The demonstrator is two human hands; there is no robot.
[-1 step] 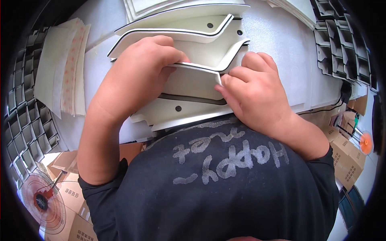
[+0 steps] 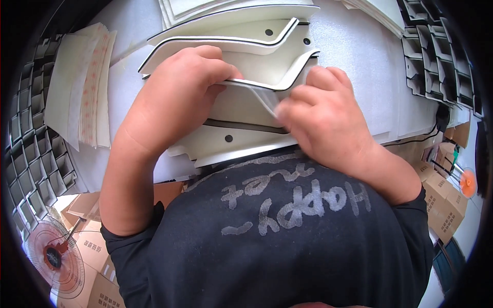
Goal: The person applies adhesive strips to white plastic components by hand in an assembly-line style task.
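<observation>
Several white curved panels (image 2: 241, 141) with black edges and small round holes lie stacked on a white table (image 2: 359, 66). My left hand (image 2: 179, 102) curls over the upper edge of the near panel and holds it down. My right hand (image 2: 328, 120) pinches a thin translucent film strip (image 2: 264, 100) that lifts off that panel's rim between the two hands. More of the same panels (image 2: 231, 28) lie just beyond my fingers.
A pile of white sheets with orange-dotted strips (image 2: 84, 87) lies at the left. Grey moulded trays stand at the left (image 2: 31, 154) and the far right (image 2: 436, 56). Cardboard boxes (image 2: 441, 197) and a floor fan (image 2: 51, 254) sit below the table's edge.
My right hand has shifted slightly and now has the film strip lifted off the panel's rim. My left hand stays where it was.
</observation>
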